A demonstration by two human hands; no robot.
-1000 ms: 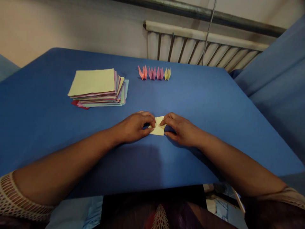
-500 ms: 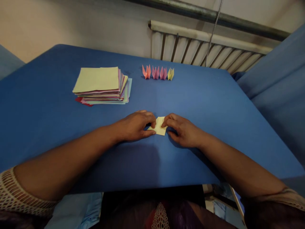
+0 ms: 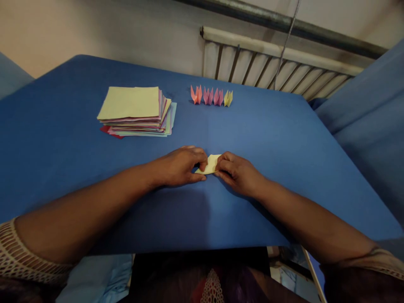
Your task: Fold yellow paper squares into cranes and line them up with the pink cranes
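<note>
A small folded piece of yellow paper (image 3: 212, 163) lies on the blue table between my two hands. My left hand (image 3: 186, 166) presses its fingertips on the paper's left end, with the thumb stretched along the near side. At the right end my right hand (image 3: 238, 171) pinches the near edge between thumb and curled fingers. The fingers hide both ends of the paper.
Beyond my left hand is a thick stack of coloured paper (image 3: 131, 103), yellow on top. Several small folded paper figures, among them an orange one (image 3: 196, 95) and a yellow one (image 3: 228, 99), stand in a row near the radiator (image 3: 246, 63). The blue table (image 3: 268, 139) reaches the wall.
My right thumb has come in under the paper's near right edge and the right fingers have closed on it. The paper's near edge is now turned up, so less of it shows.
</note>
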